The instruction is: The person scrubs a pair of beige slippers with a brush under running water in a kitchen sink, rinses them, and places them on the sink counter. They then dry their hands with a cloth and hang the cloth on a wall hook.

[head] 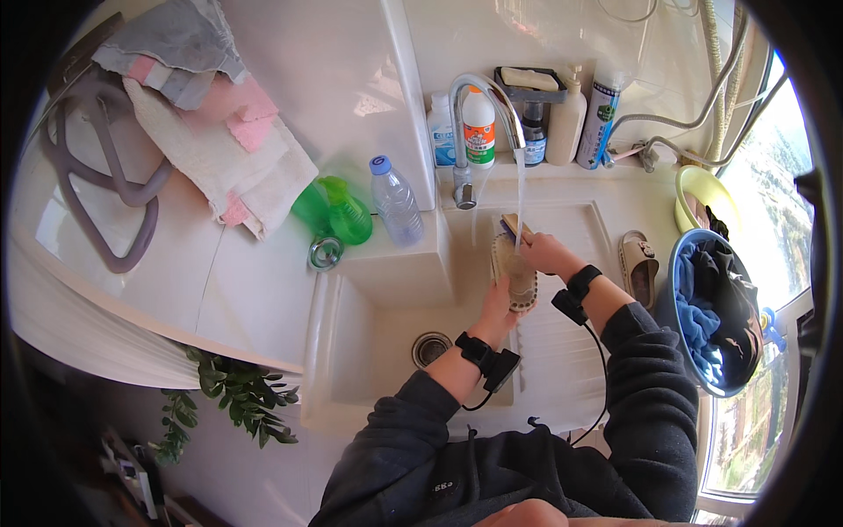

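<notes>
My left hand [498, 308] grips a beige slipper [524, 290] near its lower end, holding it up over the laundry sink [402, 329]. In my right hand [552, 253] is a scrubbing brush [512, 225] with a wooden-looking back, close to the slipper's upper end. Its bristles are mostly hidden. From the chrome faucet [459, 118] a stream of water [521, 181] runs down onto the slipper beside my right fingers. A second beige slipper [638, 269] rests on the right side of the sink top.
Bottles, including a white bottle [479, 132], and a soap dish [531, 84] line the back ledge. A blue basin [685, 356] of clothes stands at right, near a yellow basin [688, 191]. Left are a plastic bottle [397, 204], green spray bottle [349, 214], cloths [217, 158] and hangers [112, 244].
</notes>
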A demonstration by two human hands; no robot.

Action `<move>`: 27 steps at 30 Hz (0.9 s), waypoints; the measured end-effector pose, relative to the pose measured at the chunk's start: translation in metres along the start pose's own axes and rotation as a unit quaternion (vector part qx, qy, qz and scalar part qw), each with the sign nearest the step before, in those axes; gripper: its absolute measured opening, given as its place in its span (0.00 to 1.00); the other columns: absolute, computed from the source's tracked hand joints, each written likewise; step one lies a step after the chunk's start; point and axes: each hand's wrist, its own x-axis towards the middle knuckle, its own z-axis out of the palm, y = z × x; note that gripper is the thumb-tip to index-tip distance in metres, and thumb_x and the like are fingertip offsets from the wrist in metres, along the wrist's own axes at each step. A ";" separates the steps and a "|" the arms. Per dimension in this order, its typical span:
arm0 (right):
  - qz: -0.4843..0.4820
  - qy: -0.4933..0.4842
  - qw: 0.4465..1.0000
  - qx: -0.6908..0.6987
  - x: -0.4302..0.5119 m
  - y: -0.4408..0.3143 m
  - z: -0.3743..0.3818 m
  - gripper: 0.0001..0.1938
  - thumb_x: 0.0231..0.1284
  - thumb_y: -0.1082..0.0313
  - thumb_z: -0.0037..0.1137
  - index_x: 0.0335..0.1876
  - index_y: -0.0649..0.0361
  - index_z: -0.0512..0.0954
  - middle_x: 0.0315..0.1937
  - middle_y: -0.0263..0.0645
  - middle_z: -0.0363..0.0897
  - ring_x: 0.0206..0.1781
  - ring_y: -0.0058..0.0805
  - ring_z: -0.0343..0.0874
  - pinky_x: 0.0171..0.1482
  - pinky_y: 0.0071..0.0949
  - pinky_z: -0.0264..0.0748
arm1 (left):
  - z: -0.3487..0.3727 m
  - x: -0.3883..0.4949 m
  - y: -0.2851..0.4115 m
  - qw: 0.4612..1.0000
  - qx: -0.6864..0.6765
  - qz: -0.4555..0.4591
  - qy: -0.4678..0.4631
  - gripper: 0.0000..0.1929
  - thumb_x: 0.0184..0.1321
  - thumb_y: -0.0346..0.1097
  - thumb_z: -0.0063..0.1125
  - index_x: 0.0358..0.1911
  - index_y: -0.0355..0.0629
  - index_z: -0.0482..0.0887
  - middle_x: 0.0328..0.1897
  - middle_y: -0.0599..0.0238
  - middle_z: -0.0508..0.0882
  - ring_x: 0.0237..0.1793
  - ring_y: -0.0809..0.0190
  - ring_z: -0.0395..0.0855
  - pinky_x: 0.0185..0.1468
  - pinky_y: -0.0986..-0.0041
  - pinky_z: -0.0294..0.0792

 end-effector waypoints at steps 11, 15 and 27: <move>0.015 0.004 0.998 0.063 -0.047 0.008 -0.018 0.20 0.62 0.57 0.39 0.54 0.60 0.71 0.38 0.59 0.77 0.43 0.59 0.76 0.48 0.46 0.72 | 0.005 0.002 -0.005 1.000 -0.024 -0.013 -0.015 0.19 0.71 0.47 0.31 0.58 0.46 0.65 0.59 0.61 0.72 0.58 0.56 0.71 0.59 0.52 0.68; 0.070 -0.012 0.994 0.079 -0.002 0.006 -0.007 0.18 0.60 0.58 0.39 0.46 0.62 0.73 0.38 0.57 0.78 0.41 0.59 0.76 0.46 0.47 0.73 | 0.002 0.004 -0.009 1.000 -0.011 -0.005 -0.029 0.20 0.71 0.48 0.31 0.59 0.45 0.65 0.60 0.62 0.72 0.59 0.58 0.71 0.61 0.54 0.67; 0.031 0.038 0.996 0.074 -0.170 0.000 -0.033 0.24 0.61 0.60 0.46 0.63 0.58 0.66 0.28 0.51 0.80 0.32 0.52 0.78 0.39 0.44 0.74 | 0.025 0.001 0.024 0.850 0.494 -0.169 -0.063 0.37 0.56 0.75 0.35 0.41 0.47 0.79 0.37 0.68 0.81 0.43 0.67 0.80 0.40 0.76 0.68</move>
